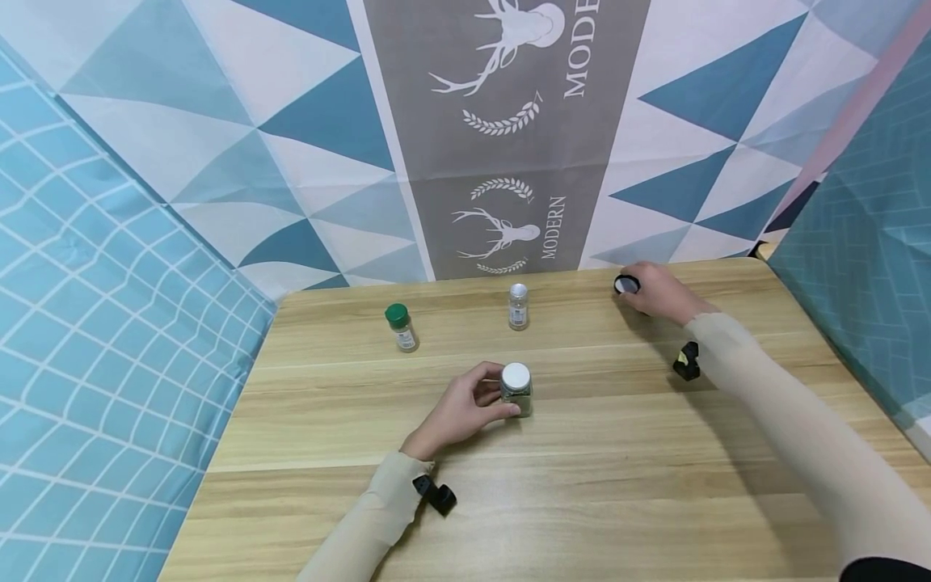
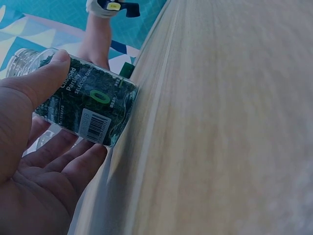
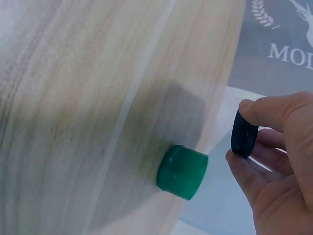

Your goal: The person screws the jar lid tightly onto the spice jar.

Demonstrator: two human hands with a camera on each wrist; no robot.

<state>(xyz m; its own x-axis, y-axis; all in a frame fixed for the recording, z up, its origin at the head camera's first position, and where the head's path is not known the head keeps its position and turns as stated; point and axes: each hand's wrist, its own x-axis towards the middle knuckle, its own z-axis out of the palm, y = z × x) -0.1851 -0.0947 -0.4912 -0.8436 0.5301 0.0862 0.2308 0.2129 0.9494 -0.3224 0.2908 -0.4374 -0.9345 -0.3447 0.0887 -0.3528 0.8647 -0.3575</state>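
In the head view, my left hand (image 1: 465,408) holds a clear jar of chopped parsley (image 1: 517,398) near the middle of the table, its thumb on the near side. The left wrist view shows the jar's label and barcode (image 2: 95,125), the thumb across the glass and fingers along the other side. At the far right, my right hand (image 1: 660,293) pinches a black lid (image 3: 244,134) by its rim, held above the tabletop; its pale inside faces the head camera. Below and beside that lid, a green cap (image 3: 182,172) sits on the table; the hand hides it in the head view.
A small jar with a green cap (image 1: 402,326) stands to the left. A small clear bottle with a silvery-white top (image 1: 518,307) stands toward the back. The wooden table (image 1: 582,485) meets patterned cloth (image 1: 502,162) at its far edge.
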